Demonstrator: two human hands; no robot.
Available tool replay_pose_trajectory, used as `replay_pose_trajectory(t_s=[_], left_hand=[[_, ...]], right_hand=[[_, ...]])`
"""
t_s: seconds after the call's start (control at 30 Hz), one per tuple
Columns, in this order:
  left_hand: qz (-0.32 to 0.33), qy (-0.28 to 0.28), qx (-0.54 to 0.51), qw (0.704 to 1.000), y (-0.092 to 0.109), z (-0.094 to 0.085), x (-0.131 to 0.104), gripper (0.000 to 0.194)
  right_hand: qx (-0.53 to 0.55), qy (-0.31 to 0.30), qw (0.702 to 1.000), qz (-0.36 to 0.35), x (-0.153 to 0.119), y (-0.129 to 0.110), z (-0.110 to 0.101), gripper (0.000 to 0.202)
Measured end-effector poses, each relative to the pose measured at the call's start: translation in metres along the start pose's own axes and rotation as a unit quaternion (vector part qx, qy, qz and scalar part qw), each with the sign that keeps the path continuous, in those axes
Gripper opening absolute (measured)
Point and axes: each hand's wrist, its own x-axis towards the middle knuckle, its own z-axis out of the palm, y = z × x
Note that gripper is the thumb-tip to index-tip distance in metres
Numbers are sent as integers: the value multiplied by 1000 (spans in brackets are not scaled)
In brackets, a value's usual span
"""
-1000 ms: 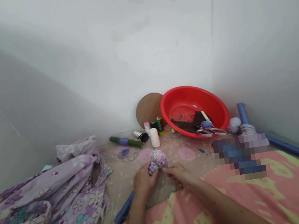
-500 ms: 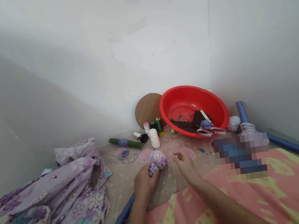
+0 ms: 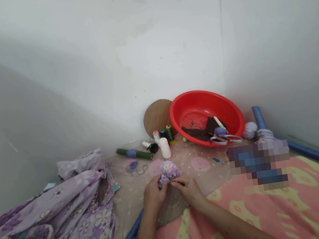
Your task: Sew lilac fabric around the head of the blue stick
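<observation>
My left hand (image 3: 154, 194) is closed around the gathered neck of a purple floral cloth ball (image 3: 170, 170), whose rounded end points up and away from me. My right hand (image 3: 190, 192) is pinched against the ball's near side, fingertips touching or almost touching the neck by my left thumb. Whatever sits in that pinch is too small to make out. Under my left forearm lies a blue rod (image 3: 134, 229); whether it joins the ball is hidden. Just beyond the ball stands a white thread spool (image 3: 165, 148).
A red basin (image 3: 204, 97) holding dark material and scissors (image 3: 225, 139) leans by a cardboard disc (image 3: 157, 117). Several spools stand beside it. A green stick (image 3: 143, 154) wound with purple yarn lies left. Floral cloth (image 3: 77, 195) heaps at left; a pink-yellow blanket (image 3: 246, 218) covers the front right.
My right hand has moved left and slightly down, from the air right of the ball to its near side. My left hand keeps its hold with the ball almost still.
</observation>
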Motion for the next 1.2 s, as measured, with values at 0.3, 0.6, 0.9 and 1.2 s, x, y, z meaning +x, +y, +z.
replay_pose_trajectory(t_s=[0.3,0.6,0.9,1.2], left_hand=[[5,-10,-33,999,-3,-1,2,40],[-5,-13,-50,999,-6,0,5,41],[-21,-20,-55,998,-5,0,5,40],[-3,-21,-80,997,-11,3,7,40]], right_hand=[[-145,-30,989,13,-3,-1,3,28],[-174,-44,984,4,-6,-4,1,31],[-169,-29,985,11,-6,-4,2,31],[-171,-26,985,15,-3,-4,2,32]])
